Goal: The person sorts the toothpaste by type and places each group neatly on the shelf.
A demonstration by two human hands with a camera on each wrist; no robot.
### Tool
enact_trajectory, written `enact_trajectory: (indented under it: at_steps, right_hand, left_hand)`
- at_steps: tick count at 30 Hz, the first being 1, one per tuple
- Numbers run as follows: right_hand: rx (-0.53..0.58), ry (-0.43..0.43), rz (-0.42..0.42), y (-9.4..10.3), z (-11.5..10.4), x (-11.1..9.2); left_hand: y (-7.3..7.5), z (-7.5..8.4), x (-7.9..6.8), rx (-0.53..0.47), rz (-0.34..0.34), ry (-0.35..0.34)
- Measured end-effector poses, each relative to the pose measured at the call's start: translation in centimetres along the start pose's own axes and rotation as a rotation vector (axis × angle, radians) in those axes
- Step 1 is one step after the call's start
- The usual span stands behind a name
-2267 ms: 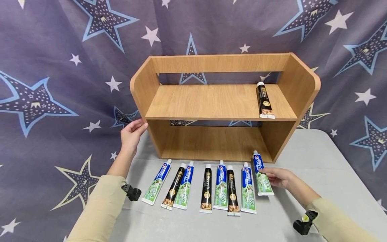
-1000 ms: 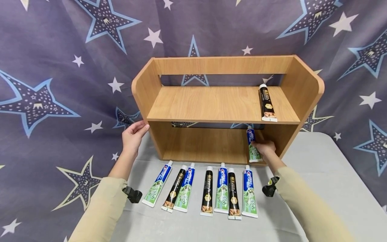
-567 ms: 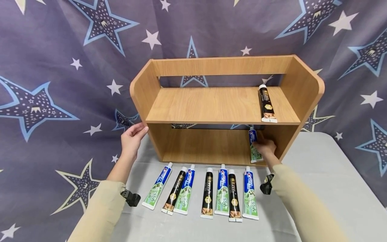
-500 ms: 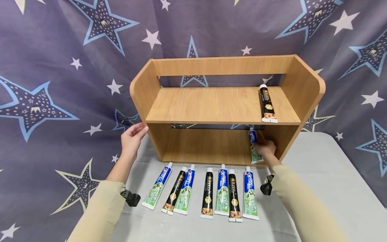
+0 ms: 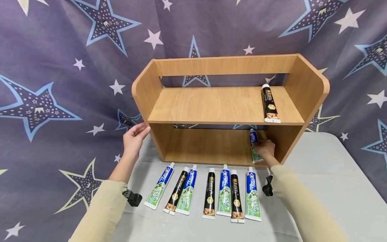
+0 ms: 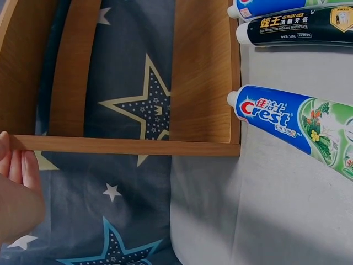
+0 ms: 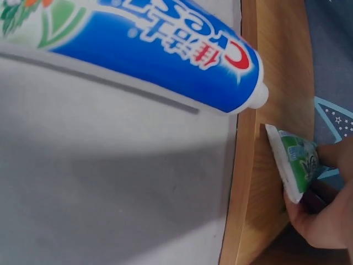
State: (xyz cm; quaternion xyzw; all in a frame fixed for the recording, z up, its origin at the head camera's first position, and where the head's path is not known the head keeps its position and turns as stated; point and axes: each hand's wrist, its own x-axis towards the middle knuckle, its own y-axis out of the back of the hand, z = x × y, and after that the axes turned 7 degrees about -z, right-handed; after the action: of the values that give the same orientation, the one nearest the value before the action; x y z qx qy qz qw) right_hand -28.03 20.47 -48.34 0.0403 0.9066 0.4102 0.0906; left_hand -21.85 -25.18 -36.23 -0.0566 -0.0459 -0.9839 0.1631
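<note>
In the head view my right hand (image 5: 264, 149) is inside the lower compartment of the wooden shelf (image 5: 208, 114), at its right end. It grips a blue-and-green toothpaste tube (image 5: 254, 139), cap towards the back, crimped end near the front edge. In the right wrist view the fingers hold the sides of that tube (image 7: 300, 160); its cap is hidden. My left hand (image 5: 134, 139) holds the front edge of the shelf's left side panel, thumb on the edge, fingers along the outside, as the left wrist view shows at the panel (image 6: 127, 145).
A black toothpaste tube (image 5: 270, 102) lies on the upper board at the right. Before the shelf, several blue-and-green tubes (image 5: 252, 195) and black tubes (image 5: 209, 193) lie in a row on the grey tabletop (image 5: 320, 181). A star-patterned curtain (image 5: 99, 84) hangs behind.
My right hand has carried the blue-and-green tube from the table's right side into the lower compartment; over the last half second it hardly moves. My left hand stays at the side panel.
</note>
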Motion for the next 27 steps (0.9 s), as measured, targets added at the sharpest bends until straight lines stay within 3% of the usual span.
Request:
enact_trajectory:
  at_steps: [7,15,21,27]
  right_hand:
    - [-0.095,0.039,0.020,0.7,-0.2,-0.5]
    - [-0.087,0.063,0.002,1.1,-0.7,-1.4]
    - [-0.073,0.104,0.003,1.2,-0.9,-3.2]
    - [-0.072,0.087,-0.042,1.5,-0.7,-5.4]
  left_hand:
    - [0.0,0.1,-0.1,0.003,-0.006,0.013]
    - [0.2,0.3,-0.1,-0.010,-0.010,0.036]
    - [0.3,0.2,0.0,-0.016,0.000,0.045]
    - [0.2,0.0,0.1,-0.050,0.012,0.055]
